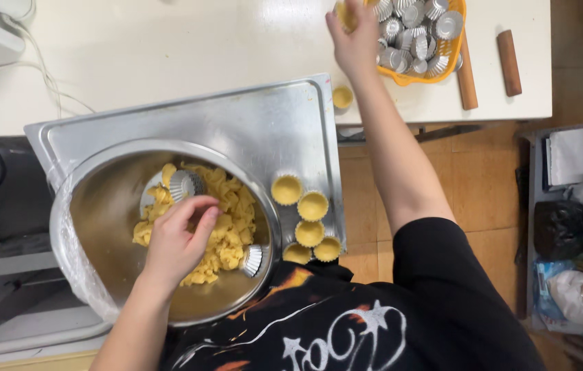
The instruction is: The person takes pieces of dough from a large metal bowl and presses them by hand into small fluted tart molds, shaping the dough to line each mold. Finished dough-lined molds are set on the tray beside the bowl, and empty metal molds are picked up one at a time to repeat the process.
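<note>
Left hand (pixel 178 237) is down in the steel mixing bowl (pixel 99 206), fingers curled narrow and pinching into the yellow dough crumble (pixel 233 220). Two empty fluted tart tins (pixel 185 184) lie in the bowl, one far-left of the dough, one near-right. The bowl sits on a steel tray (pixel 236 124) on the white table (pixel 167 48). Five dough-lined tart shells (pixel 312 206) are clustered on the tray's right edge. Right hand (pixel 353 34) reaches far-right to the orange basket (pixel 457 48) of empty tins, fingers closed on a yellow piece; cannot tell exactly what. Rolling pin (pixel 509 62) lies right of the basket.
</note>
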`<state>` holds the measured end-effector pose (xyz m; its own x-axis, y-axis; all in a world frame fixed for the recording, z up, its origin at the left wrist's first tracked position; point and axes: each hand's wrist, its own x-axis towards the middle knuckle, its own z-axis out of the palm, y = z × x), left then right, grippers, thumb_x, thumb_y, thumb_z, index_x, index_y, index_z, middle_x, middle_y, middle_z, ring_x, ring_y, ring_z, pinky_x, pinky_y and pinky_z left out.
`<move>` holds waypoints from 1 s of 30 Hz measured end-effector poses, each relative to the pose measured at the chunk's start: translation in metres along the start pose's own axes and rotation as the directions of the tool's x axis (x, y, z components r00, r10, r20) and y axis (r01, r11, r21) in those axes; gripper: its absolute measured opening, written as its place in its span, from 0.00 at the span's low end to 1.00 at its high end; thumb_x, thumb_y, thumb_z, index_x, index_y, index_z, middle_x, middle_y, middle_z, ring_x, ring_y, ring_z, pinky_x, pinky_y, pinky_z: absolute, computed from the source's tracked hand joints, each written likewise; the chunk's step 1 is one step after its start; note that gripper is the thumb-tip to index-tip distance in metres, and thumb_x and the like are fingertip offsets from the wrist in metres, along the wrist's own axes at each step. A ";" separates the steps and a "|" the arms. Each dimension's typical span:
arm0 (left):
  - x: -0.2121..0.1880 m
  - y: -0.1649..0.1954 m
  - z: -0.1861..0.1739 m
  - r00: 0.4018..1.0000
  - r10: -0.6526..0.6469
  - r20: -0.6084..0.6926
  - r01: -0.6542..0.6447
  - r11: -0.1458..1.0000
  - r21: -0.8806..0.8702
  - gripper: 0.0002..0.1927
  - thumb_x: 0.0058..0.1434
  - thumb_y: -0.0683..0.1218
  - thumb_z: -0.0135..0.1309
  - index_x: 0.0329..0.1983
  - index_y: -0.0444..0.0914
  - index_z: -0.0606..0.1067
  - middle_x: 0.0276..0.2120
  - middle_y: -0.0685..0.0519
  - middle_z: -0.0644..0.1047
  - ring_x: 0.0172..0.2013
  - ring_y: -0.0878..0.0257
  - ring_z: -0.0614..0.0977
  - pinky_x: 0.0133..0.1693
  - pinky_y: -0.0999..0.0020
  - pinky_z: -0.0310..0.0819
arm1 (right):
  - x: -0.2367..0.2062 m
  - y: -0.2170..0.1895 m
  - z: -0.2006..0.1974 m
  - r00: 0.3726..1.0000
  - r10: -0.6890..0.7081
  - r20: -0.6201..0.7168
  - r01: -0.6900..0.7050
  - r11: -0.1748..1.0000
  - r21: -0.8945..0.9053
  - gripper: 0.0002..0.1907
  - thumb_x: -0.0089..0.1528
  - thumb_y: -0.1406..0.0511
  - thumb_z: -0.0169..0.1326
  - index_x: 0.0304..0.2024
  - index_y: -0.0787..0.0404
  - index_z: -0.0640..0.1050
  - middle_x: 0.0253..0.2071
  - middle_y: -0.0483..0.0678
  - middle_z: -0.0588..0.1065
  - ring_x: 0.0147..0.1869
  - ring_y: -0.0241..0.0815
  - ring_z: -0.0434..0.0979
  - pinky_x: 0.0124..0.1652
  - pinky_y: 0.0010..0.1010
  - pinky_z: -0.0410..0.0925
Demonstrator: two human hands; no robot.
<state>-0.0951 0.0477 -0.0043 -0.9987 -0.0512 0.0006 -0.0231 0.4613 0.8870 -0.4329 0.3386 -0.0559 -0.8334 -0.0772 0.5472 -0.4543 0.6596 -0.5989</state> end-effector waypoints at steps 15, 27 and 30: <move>0.005 0.012 -0.010 0.987 0.148 -0.062 -0.148 0.989 0.010 0.05 0.64 0.38 0.57 0.43 0.33 0.79 0.36 0.51 0.83 0.36 0.63 0.84 0.39 0.71 0.78 | -0.022 0.005 0.044 0.830 0.282 0.481 -0.036 0.888 -0.458 0.44 0.56 0.52 0.66 0.67 0.64 0.63 0.64 0.59 0.62 0.62 0.61 0.64 0.56 0.49 0.65; 0.032 0.101 0.009 0.655 0.700 0.285 -0.743 0.666 0.074 0.08 0.59 0.41 0.63 0.41 0.36 0.77 0.38 0.50 0.79 0.44 0.51 0.79 0.49 0.56 0.72 | -0.191 -0.087 -0.131 0.936 -0.033 0.350 -0.053 0.971 0.233 0.15 0.64 0.68 0.65 0.52 0.61 0.77 0.51 0.49 0.76 0.52 0.46 0.79 0.52 0.32 0.73; 0.038 0.106 0.042 0.560 0.679 0.476 -0.810 0.570 0.140 0.09 0.57 0.45 0.62 0.38 0.37 0.77 0.38 0.50 0.78 0.44 0.52 0.78 0.49 0.55 0.72 | -0.237 -0.122 -0.147 0.887 -0.187 0.422 0.177 0.982 0.061 0.25 0.59 0.62 0.69 0.56 0.61 0.76 0.59 0.53 0.71 0.62 0.55 0.71 0.59 0.42 0.69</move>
<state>-0.1373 0.1319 0.0709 -0.5962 0.7057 0.3828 0.7894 0.4281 0.4400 -0.1336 0.3864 -0.0267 -0.7875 -0.5067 0.3508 -0.6133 0.5884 -0.5269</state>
